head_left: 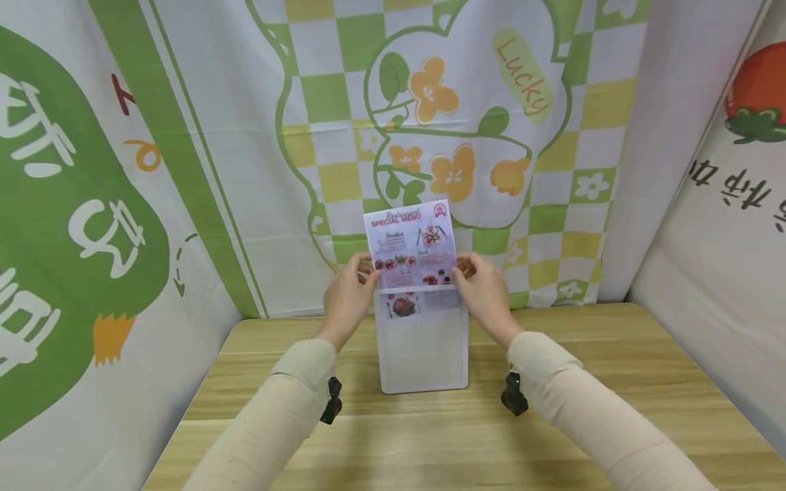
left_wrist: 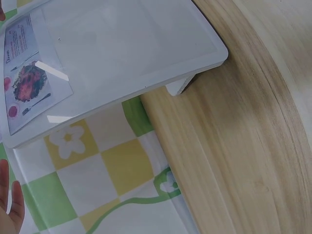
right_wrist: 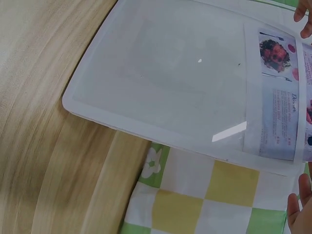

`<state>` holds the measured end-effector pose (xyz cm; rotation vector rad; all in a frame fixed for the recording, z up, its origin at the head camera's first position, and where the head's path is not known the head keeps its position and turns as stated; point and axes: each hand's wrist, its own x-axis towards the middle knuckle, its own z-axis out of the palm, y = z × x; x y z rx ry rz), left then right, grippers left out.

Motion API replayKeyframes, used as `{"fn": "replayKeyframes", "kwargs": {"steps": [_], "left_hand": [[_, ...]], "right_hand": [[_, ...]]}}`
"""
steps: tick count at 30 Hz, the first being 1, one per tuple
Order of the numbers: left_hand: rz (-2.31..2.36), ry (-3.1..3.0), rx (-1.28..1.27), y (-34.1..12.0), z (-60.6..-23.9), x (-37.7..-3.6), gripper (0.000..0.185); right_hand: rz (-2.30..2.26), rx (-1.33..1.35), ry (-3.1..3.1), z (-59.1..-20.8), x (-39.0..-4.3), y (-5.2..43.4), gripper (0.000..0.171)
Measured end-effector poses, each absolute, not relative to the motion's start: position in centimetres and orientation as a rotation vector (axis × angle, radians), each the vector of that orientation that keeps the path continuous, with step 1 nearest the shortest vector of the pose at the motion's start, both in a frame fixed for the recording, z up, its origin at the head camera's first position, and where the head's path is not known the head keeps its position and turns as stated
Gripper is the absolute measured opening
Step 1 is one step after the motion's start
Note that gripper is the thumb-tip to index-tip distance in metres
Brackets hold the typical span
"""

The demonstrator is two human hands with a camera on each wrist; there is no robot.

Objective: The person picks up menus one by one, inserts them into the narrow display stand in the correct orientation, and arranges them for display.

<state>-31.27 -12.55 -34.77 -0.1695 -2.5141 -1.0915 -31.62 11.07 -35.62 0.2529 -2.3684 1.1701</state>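
Note:
A printed menu sheet (head_left: 405,239) stands tilted with its lower end inside a clear display stand with a white frame (head_left: 424,348). Its top part sticks out above the frame's upper edge. My left hand (head_left: 351,290) pinches the sheet's left edge between thumb and fingers, and my right hand (head_left: 484,286) pinches the right edge. In the left wrist view, the menu's bottom with a dish picture (left_wrist: 30,83) shows behind the clear panel. The right wrist view shows the same dish picture (right_wrist: 275,56) near the panel's upper end, with fingers (right_wrist: 303,192) at the frame's side.
The stand rests on a wooden table (head_left: 552,409), with a small foot (left_wrist: 179,85) behind it. Close behind hangs a printed cloth (head_left: 442,136) with checks and flowers. More printed cloth (head_left: 202,170) covers the sides. Black wrist cameras (head_left: 514,394) sit under the sleeves.

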Motion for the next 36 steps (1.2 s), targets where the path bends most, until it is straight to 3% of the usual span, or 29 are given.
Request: {"fn": "replayKeyframes", "kwargs": {"steps": [15, 36], "left_hand": [[-1.044, -2.541, -0.2, -12.6, -35.7, -30.8, 0.034], [-1.101, -2.514, -0.191, -12.7, -35.2, -30.9, 0.031]], "right_hand": [[1.217, 0.273, -2.349, -34.5, -31.6, 11.1, 0.024], [1.273, 0.282, -2.368, -35.9, -31.2, 11.2, 0.023]]}}
